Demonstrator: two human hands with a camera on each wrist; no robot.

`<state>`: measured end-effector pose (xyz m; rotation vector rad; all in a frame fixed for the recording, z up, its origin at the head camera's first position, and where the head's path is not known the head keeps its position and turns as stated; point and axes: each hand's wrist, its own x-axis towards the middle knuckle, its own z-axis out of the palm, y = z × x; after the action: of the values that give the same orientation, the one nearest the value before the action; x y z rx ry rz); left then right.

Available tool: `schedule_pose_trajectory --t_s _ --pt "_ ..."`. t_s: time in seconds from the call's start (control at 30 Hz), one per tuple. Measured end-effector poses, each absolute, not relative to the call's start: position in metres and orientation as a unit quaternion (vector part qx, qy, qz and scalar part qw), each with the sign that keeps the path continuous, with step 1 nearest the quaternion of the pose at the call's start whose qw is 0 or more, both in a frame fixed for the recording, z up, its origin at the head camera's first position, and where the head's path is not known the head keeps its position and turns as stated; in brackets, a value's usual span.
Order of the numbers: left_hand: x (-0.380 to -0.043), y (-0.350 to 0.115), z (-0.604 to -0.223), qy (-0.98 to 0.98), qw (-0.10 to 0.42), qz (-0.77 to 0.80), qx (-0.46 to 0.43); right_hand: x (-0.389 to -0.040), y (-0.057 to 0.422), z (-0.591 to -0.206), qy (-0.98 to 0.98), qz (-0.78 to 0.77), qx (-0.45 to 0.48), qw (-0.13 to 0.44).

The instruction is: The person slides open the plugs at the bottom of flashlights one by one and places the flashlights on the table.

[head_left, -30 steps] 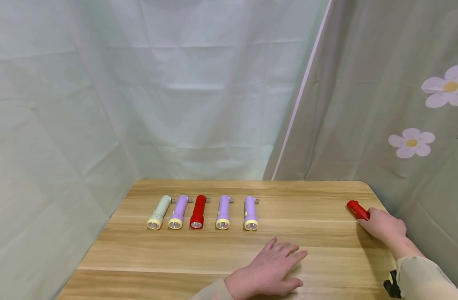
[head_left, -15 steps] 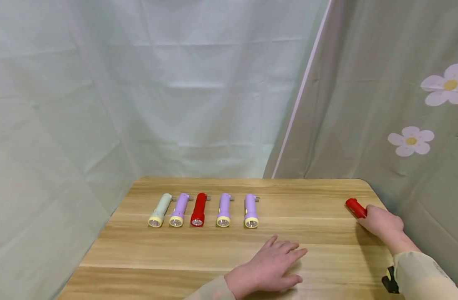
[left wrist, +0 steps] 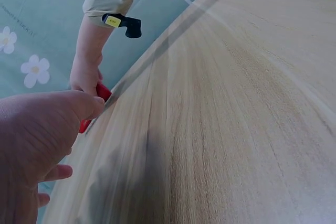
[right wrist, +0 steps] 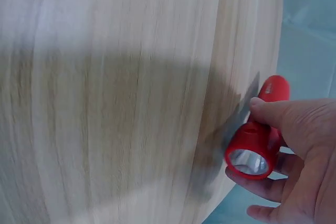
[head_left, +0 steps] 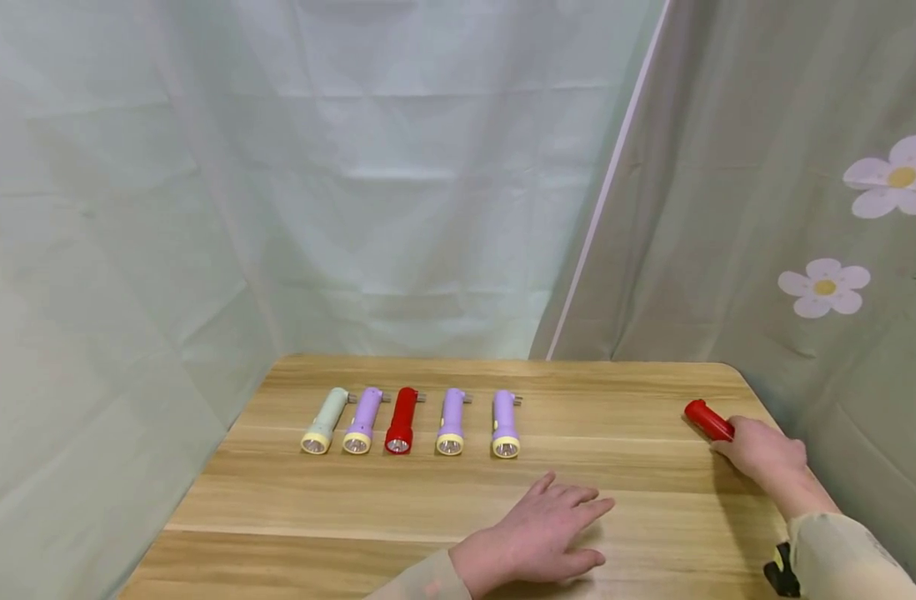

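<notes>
At the table's right side my right hand [head_left: 765,454] grips a red flashlight [head_left: 708,420] round its body. The right wrist view shows the thumb across the flashlight [right wrist: 253,150], its clear lens facing the camera. My left hand [head_left: 543,533] is spread with straight fingers over the front middle of the table and holds nothing. To its upper left lies a row of flashlights: a pale green one [head_left: 328,421], a purple one [head_left: 366,419], a second red one [head_left: 403,419], and two more purple ones, the nearer to the left hand being the rightmost purple flashlight [head_left: 505,423].
The wooden table [head_left: 615,400] ends at a rounded back right corner. Pale curtains [head_left: 427,208] hang close behind and beside it, with printed flowers [head_left: 824,287] on the right. A black wrist-camera mount [head_left: 783,571] sits at the right sleeve.
My right hand, with the red flashlight in its grip, has shifted very slightly to the left. My left hand stays in place.
</notes>
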<state>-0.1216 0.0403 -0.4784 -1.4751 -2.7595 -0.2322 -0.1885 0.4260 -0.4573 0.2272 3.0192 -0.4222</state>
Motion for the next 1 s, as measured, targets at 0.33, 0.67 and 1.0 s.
schedule_pose_trajectory --t_s 0.33,0.67,1.0 --pt "-0.123 0.036 -0.478 -0.881 -0.008 -0.092 -0.463 -0.184 0.399 -0.456 0.984 -0.167 0.033 -0.042" --pt "-0.131 0.025 -0.469 -0.88 0.015 -0.126 -0.457 -0.178 0.352 -0.45 0.96 -0.275 -0.001 -0.049" --pt "-0.144 0.011 -0.453 -0.88 0.008 -0.193 -0.434 -0.171 0.315 -0.449 0.935 -0.348 -0.011 -0.068"
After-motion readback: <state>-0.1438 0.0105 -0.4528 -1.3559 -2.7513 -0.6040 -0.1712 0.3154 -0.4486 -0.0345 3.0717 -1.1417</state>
